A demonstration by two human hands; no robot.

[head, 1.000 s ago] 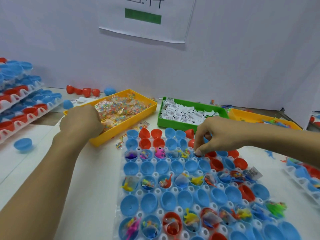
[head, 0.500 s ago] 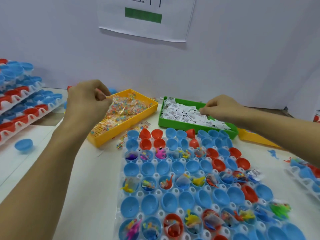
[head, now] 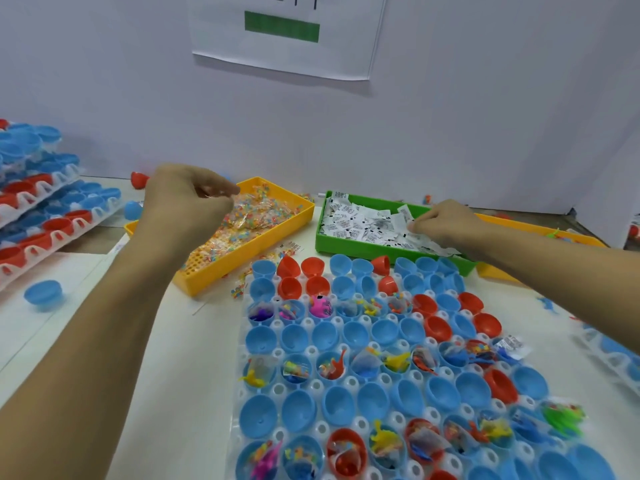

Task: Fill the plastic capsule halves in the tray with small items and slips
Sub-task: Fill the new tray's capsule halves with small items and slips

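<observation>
white table (head: 166, 393) under capsule tray (head: 277, 388), yellow bin (head: 242, 261), green bin (head: 381, 251)

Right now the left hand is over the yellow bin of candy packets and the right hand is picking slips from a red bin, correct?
Not quite. In the head view the right hand reaches into a green bin of paper slips, not a red one. The left hand is over the yellow bin of candy packets.

Pale wall (head: 104, 81) behind, printed sheet (head: 287, 32) taped; white tabletop (head: 194, 358).
</observation>
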